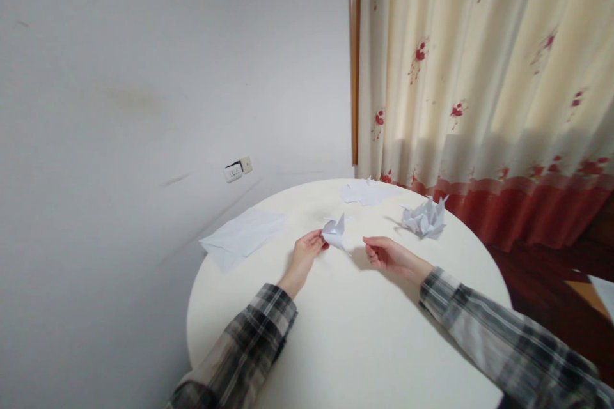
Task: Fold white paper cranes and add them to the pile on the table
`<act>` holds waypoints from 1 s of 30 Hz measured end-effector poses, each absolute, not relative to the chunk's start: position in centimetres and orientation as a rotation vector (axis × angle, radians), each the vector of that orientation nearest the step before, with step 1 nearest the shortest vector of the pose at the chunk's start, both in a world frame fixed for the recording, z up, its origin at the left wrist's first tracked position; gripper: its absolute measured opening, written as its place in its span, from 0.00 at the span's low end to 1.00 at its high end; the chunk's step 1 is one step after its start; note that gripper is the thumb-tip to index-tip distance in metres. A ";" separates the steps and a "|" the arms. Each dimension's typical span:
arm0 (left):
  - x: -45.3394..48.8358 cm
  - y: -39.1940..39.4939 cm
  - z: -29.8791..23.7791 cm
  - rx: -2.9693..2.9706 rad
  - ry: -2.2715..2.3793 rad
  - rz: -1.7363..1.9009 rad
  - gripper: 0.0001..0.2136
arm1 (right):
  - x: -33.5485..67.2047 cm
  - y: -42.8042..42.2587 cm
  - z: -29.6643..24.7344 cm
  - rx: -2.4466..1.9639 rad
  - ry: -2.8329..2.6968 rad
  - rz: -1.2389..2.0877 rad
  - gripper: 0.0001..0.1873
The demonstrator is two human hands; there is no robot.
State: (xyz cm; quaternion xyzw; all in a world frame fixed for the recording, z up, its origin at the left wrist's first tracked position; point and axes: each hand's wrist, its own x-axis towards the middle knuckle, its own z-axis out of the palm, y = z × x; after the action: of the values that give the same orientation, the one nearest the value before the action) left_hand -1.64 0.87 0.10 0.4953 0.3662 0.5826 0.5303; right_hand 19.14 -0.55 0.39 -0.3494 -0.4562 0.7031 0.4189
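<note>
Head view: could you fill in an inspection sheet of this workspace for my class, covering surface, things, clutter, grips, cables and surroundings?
Surface: white table with a curved edge.
Job's things: folded paper in left grip; paper pile on the right.
Clutter: sheets toward the left edge; far papers near the far edge.
Grips: left closed on the folded paper; right grip curled, apart from it, nothing seen held.
Cables: nothing seen.
Surroundings: wall, socket, floral curtain.
</note>
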 end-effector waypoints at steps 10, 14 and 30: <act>-0.7 -0.1 0.1 1.298 0.854 1.162 0.16 | 17.8 -1.0 1.1 -0.862 -1.443 0.987 0.17; -0.5 -0.2 -0.1 1.398 0.829 1.055 0.16 | 17.9 -0.8 0.7 -0.939 -1.511 0.913 0.15; -1.0 0.0 -0.4 2.098 1.034 1.174 0.07 | 17.6 -0.6 -0.6 -1.105 -1.835 0.588 0.10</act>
State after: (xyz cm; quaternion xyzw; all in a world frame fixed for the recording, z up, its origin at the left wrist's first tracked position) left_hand -0.96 0.02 -0.35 0.7742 0.3816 0.4332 0.2596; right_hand 17.57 -0.56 -0.64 -0.4456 -0.7402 0.2371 0.4442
